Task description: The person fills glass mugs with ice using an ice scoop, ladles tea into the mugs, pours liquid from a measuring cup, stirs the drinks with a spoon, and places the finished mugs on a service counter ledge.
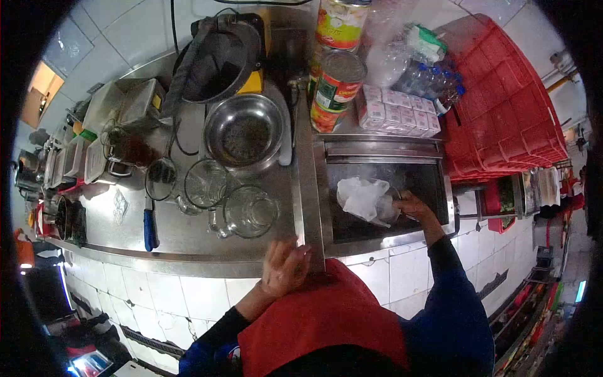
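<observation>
My right hand (pixel 411 206) is closed at the right edge of a white translucent plastic bag or cloth (pixel 364 198), over the dark flat surface of a steel-framed unit (pixel 339 231). Whether a bowl or dish lies under the white material is hard to tell. My left hand (pixel 286 267) is near the front edge of the steel counter (pixel 182 248), its fingers bent and apart, holding nothing visible. Just beyond it are two glass jugs, one nearer (pixel 251 212) and one farther back (pixel 207 182).
A metal bowl (pixel 245 131) sits behind the jugs. A blue-handled knife (pixel 149 229) and a strainer (pixel 161 179) lie to the left. Cans (pixel 339 81), small packed cartons (pixel 399 113) and a red crate (pixel 502 107) stand behind and right of the dark surface.
</observation>
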A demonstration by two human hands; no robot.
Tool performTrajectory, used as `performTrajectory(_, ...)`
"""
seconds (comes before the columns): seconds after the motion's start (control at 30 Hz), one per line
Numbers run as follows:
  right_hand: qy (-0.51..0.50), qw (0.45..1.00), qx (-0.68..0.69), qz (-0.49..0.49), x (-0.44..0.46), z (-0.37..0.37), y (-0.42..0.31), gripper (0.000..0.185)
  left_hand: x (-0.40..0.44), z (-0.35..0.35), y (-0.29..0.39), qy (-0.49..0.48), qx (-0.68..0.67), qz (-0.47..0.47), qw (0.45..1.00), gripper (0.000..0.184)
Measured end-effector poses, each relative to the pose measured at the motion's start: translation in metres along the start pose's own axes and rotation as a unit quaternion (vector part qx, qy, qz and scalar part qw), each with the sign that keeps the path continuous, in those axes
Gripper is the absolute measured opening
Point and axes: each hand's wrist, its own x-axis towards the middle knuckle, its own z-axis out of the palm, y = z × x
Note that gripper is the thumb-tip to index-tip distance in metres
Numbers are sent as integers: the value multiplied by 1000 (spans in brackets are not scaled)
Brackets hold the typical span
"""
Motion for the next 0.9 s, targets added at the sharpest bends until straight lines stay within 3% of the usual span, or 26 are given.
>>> performTrajectory(0.03, 3, 998, -6, 55, -5, 1, -8, 31, 19, 9, 8, -19, -15, 20, 1000, 38)
performTrajectory(0.07, 8, 999, -9, 50, -9, 1, -11, 31, 43, 15, 18, -20, -15, 54, 998, 40)
performTrajectory(0.17, 38, 994, -93, -42, -14, 3, -16, 32, 94, 43, 37, -91, 53, 124, 987, 48)
performTrajectory(0.23, 19, 983, -170, 69, -2, -1, -20, 32, 111, 67, 42, -132, 122, 134, 974, 45)
performTrajectory(0.27, 16, 983, -175, 59, 4, -5, -16, 32, 117, 75, 40, -178, 187, 139, 956, 41)
performTrajectory(0.33, -73, 996, -22, 41, 12, -13, -8, 39, 121, 87, 36, -173, 203, 135, 954, 37)
performTrajectory(0.43, -43, 995, -77, 40, 10, -15, -25, 32, 123, 103, 34, -190, 222, 129, 948, 31)
performTrajectory(0.5, -58, 992, -112, 1, 35, -26, 3, 33, 120, 115, 35, -154, 171, 127, 965, 35)
performTrajectory(0.57, -61, 974, -220, 11, 51, -41, 19, 48, 121, 112, 43, -165, 137, 97, 972, 37)
performTrajectory(0.67, -56, 984, -168, 15, 51, -57, 20, 45, 118, 117, 47, -199, 86, 41, 975, 42)
performTrajectory(0.77, -77, 969, -235, -24, 83, -85, 56, 44, 114, 120, 45, -241, 95, -36, 965, 49)
performTrajectory(0.83, -91, 987, -135, -10, 64, -89, 19, 40, 112, 116, 36, -350, 66, -61, 933, 52)
performTrajectory(0.9, -22, 993, -110, 38, 28, -78, -47, 40, 108, 99, 42, -316, 97, -110, 937, 56)
